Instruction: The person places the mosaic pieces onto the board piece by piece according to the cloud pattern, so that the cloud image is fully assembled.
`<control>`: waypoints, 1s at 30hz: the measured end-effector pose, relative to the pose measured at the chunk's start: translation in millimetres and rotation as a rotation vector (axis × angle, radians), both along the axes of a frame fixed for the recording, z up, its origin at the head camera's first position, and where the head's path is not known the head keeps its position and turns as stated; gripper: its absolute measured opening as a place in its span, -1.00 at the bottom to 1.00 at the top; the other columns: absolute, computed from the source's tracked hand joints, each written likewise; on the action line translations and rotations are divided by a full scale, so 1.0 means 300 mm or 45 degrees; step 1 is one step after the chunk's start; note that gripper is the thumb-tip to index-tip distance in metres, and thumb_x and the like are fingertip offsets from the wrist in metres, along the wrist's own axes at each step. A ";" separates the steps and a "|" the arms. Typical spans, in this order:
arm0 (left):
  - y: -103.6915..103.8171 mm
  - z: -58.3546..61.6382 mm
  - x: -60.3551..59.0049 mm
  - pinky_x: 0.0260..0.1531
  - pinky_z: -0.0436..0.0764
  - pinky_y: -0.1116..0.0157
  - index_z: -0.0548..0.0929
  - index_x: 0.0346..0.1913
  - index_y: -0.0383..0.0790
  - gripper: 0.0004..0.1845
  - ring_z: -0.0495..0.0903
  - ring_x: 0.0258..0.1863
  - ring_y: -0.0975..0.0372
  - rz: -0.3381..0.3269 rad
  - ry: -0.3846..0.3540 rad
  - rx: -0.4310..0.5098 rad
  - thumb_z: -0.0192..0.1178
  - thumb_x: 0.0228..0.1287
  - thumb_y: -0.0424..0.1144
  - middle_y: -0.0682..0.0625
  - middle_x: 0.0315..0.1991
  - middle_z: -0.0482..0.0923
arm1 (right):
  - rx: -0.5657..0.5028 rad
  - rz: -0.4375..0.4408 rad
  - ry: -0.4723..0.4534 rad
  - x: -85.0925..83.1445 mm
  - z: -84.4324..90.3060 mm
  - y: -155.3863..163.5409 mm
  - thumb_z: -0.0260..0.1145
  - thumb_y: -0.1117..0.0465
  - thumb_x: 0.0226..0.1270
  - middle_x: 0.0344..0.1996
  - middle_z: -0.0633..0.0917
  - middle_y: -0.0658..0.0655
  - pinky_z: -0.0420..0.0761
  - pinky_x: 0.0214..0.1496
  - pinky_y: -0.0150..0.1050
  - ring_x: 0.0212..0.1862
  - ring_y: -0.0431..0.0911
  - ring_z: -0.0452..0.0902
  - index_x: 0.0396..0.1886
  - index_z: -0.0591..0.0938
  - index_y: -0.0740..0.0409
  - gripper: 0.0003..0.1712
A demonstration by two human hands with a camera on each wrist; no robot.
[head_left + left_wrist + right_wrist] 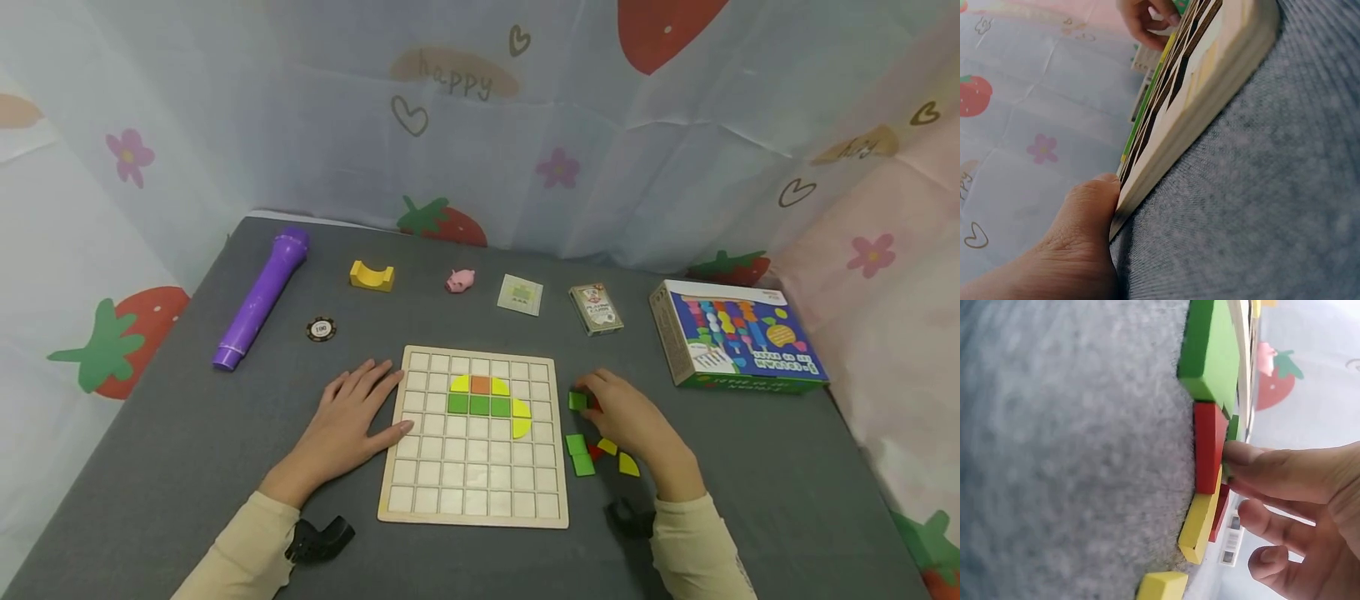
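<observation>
We see seven coloured tiles set in the square wooden grid board (474, 492); most cells remain unfilled. Our flat, relaxed left hand (347, 425) steadies its edge while our right hand (633, 421) apparently pinches a small green square tile (577, 401); loose tiles (600, 455) wait alongside.

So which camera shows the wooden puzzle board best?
The head camera: it looks down on the whole wooden board, with its grid and the green, yellow and orange pieces in place. The left wrist view shows only its side edge, touched by the left hand. The right wrist view shows just a sliver.
</observation>
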State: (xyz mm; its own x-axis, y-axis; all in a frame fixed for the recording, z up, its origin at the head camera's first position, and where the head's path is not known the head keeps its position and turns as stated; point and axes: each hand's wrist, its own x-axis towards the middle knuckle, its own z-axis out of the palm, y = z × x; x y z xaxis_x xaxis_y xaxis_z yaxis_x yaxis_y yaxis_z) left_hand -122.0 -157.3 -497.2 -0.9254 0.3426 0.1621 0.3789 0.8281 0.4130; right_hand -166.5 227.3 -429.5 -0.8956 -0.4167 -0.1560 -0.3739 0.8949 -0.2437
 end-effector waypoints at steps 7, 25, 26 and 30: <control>0.004 0.002 0.005 0.34 0.00 -0.16 0.25 0.45 -0.08 -0.21 0.02 0.47 -0.03 0.006 -0.005 0.002 0.13 0.26 0.24 -0.13 0.45 0.15 | -0.028 0.007 -0.018 0.009 0.009 -0.010 0.35 0.28 0.27 -0.05 0.59 0.14 0.59 0.03 -0.03 -0.04 0.00 0.57 0.03 0.58 0.22 -0.66; -0.001 -0.001 0.001 0.33 0.01 -0.16 0.24 0.46 -0.07 -0.20 0.03 0.47 -0.03 -0.005 0.004 0.008 0.12 0.26 0.25 -0.12 0.45 0.15 | -0.186 0.388 0.131 0.094 0.029 -0.199 0.40 0.29 0.20 -0.19 0.63 0.01 0.61 -0.15 -0.27 -0.20 -0.16 0.60 -0.15 0.64 0.15 -0.78; -0.001 -0.001 0.001 0.33 0.01 -0.16 0.24 0.45 -0.07 -0.20 0.03 0.47 -0.03 -0.004 0.005 0.008 0.12 0.26 0.25 -0.12 0.45 0.15 | -0.184 0.396 0.133 0.095 0.024 -0.207 0.41 0.29 0.19 -0.20 0.63 0.00 0.61 -0.15 -0.26 -0.20 -0.16 0.60 -0.16 0.65 0.13 -0.79; -0.002 -0.004 0.002 0.33 0.01 -0.16 0.24 0.46 -0.07 -0.20 0.03 0.47 -0.03 0.000 0.001 0.001 0.11 0.26 0.25 -0.12 0.45 0.14 | -0.152 0.418 0.159 0.098 0.007 -0.232 0.43 0.26 0.17 -0.22 0.62 -0.03 0.61 -0.18 -0.28 -0.21 -0.19 0.59 -0.18 0.65 0.09 -0.79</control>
